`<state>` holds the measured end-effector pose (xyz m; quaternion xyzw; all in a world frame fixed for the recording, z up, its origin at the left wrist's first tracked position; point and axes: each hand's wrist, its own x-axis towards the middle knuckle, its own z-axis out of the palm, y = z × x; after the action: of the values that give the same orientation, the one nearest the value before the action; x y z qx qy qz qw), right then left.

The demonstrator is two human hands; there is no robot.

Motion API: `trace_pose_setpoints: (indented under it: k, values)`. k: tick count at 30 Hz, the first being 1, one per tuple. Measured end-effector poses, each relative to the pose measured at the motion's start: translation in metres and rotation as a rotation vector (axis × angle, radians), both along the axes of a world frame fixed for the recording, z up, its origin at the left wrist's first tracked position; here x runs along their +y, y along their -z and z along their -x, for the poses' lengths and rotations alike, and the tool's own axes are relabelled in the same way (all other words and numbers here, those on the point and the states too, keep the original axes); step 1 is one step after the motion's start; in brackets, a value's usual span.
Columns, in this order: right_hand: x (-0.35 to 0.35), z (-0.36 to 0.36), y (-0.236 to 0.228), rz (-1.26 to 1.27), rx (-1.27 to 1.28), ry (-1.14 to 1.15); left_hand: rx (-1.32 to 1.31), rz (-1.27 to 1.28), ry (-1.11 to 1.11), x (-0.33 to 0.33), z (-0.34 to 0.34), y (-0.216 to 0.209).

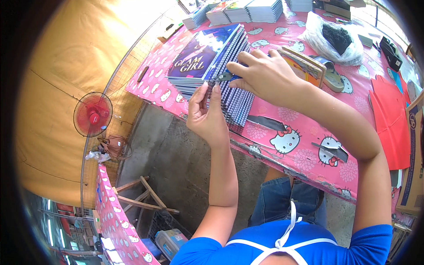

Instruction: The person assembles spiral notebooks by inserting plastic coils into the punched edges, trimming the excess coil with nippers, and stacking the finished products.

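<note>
A stack of spiral notebooks with dark blue and purple covers lies on the pink table, its coil bindings facing right and toward me. My right hand is closed round small pliers with dark jaws and a bit of blue at the handle. Their jaws meet the near end of the top notebook's coil. At that same corner my left hand has its thumb and forefinger raised on either side of the coil end, pinching there. The fingertips and jaws cover the exact spot of contact.
Right of the stack are a wooden-edged box, a sandal-like item and a clear plastic bag of black coils. More notebooks line the far edge. Red sheets lie at right; a fan stands left. The table covering is torn.
</note>
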<state>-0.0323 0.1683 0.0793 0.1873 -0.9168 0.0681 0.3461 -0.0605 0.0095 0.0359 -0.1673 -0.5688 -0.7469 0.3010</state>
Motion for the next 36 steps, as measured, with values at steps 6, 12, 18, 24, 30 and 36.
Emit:
trace_pose_setpoints:
  k: [6,12,18,24,30,36]
  values:
    - [0.008,0.005,-0.005,0.105,-0.065,0.067,0.001,-0.050,0.029,0.001,0.001,0.001]
    - [0.002,0.003,-0.012,0.125,-0.302,0.107,-0.089,-0.314,0.057,0.007,0.005,-0.006]
    - [0.015,-0.004,0.001,0.192,-0.231,0.098,-0.336,-0.700,0.277,-0.025,0.013,-0.011]
    - [0.009,0.006,0.012,0.152,-0.106,0.106,-0.190,0.097,-0.044,-0.002,-0.005,-0.010]
    - [0.004,0.006,0.003,0.160,-0.187,0.106,-0.200,0.244,-0.175,-0.003,0.001,-0.008]
    - [-0.001,-0.012,-0.004,0.175,-0.428,0.160,-0.181,-0.139,-0.019,0.000,0.004,-0.001]
